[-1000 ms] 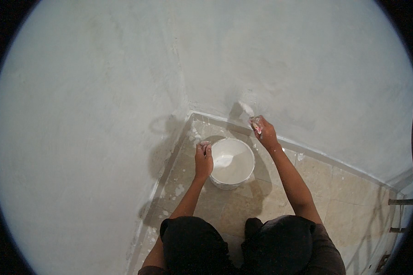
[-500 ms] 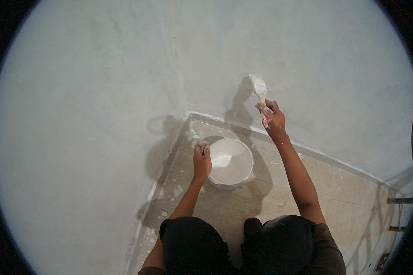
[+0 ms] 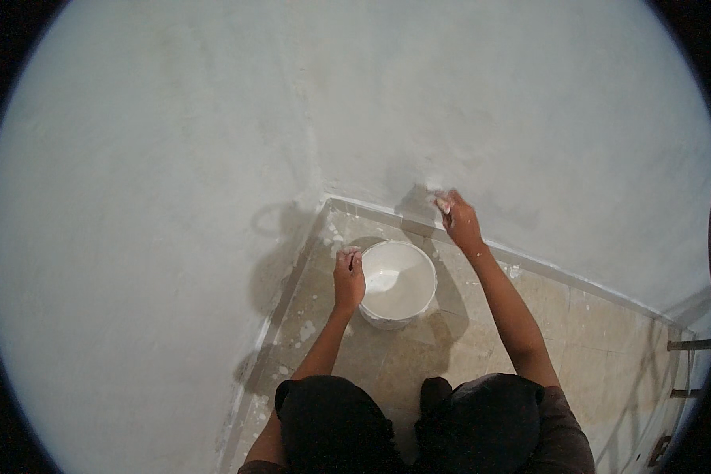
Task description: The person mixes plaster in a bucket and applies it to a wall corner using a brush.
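Observation:
My right hand (image 3: pixel 461 225) is closed around a paintbrush (image 3: pixel 433 185), blurred by motion, with its white, paint-coated bristles low against the right-hand wall. Most of the handle is hidden in my fingers. White specks mark this hand and wrist. Below and to the left, a white bucket (image 3: pixel 396 322) stands on the floor with white paint inside. My left hand (image 3: pixel 348 280) is beside the bucket's left rim, its fingers curled together and their tips whitened. Whether anything is inside those fingers is hidden.
Two pale walls (image 3: pixel 529 103) meet in a corner beyond the bucket, edged by a low skirting (image 3: pixel 371 210). White splatters dot the tiled floor (image 3: pixel 584 316). My dark-clothed knees (image 3: pixel 482 419) are close below. Dark bars (image 3: pixel 691 345) stand at the right edge.
My right hand has brought the paintbrush down the wall and slightly left, toward the skirting. My left hand and the bucket have stayed nearly in place.

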`<state>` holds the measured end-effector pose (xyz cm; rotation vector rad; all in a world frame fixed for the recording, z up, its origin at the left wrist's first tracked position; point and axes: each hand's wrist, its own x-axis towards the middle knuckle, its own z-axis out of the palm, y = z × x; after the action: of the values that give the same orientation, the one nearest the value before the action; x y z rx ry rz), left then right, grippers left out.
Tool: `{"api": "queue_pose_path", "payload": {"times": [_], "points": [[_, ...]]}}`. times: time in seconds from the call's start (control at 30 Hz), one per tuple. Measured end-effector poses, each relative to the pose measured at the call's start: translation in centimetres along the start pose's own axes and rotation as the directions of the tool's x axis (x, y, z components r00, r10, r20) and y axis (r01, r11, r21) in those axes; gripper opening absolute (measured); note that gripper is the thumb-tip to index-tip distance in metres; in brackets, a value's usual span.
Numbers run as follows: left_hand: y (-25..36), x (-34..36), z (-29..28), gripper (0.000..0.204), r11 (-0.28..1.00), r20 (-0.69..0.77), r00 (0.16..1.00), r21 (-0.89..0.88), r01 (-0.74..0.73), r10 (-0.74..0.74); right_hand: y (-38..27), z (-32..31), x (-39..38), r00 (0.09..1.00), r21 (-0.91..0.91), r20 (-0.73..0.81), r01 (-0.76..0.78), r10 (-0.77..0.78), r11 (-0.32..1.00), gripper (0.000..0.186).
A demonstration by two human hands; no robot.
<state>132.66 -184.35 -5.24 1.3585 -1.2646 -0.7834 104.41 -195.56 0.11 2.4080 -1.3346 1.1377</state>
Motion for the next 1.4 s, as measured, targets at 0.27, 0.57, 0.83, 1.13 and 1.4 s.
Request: {"api": "queue_pose_path", "payload": {"times": [0.27,0.57,0.83,1.13,1.4], "points": [[0.9,-0.2,-0.1,0.022,0.999,-0.029,0.999,0.032,0.032,-0.031,-4.8,-5.5,5.7,0.922,-0.003,-0.334,0.208,-0.197,0.978,0.039],[1.3,-0.1,-0.2,0.024,0.997,0.006,0.999,0.063,-0.047,0.047,-2.4,2.2,-0.4,0.992,0.158,0.120,-0.055,0.037,0.986,0.022],[0.4,-0.2,0.0,0.023,0.999,-0.012,1.000,-0.048,-0.015,0.015,-5.2,-4.2,6.9,0.971,0.185,-0.239,0.050,-0.004,0.981,0.034],[2.0,-0.2,0.0,0.023,0.998,0.013,1.000,0.068,-0.005,0.004,-1.5,-0.7,1.9,0.992,-0.102,-0.007,0.127,-0.128,0.987,0.033],[-0.2,0.2,0.0,0.023,0.998,0.003,1.000,-0.064,0.004,-0.004,-1.1,0.3,1.4,0.998,0.253,-0.037,-0.048,0.059,0.966,0.028]]}}
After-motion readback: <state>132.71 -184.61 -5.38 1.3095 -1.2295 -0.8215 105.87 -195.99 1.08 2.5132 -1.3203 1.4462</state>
